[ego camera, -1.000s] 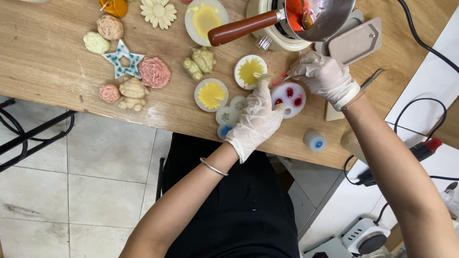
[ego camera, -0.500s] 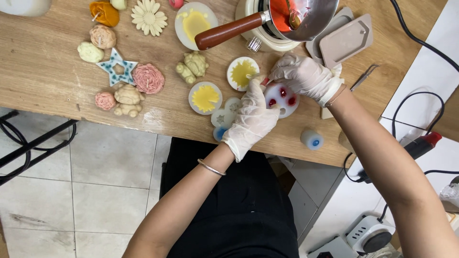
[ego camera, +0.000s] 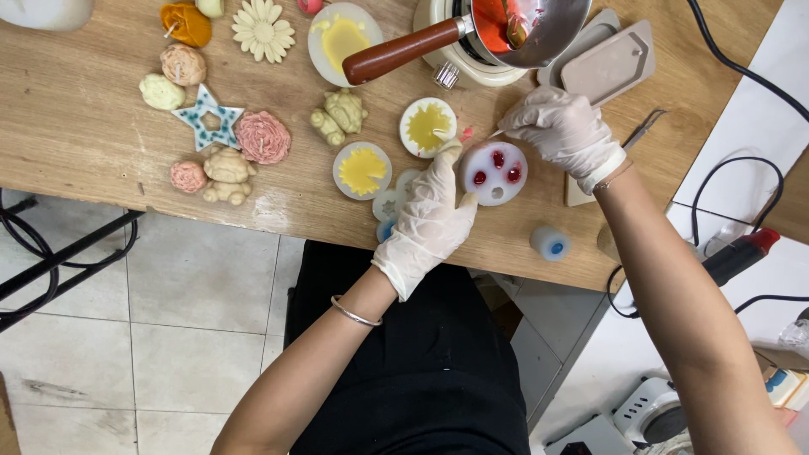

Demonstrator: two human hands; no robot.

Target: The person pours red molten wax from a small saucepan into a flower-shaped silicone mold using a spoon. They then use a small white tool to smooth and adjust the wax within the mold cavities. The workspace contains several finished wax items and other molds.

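White round mould (ego camera: 494,173), between left hand (ego camera: 430,215), right hand (ego camera: 563,128)

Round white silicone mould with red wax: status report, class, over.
Left hand steadying round white silicone mould. Right hand at its rim, pinching something small. Yellow-filled round moulds close beside.

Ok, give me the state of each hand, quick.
Left hand: partly open, fingers steadying the round white mould.
Right hand: closed, pinching a thin stick over the mould.
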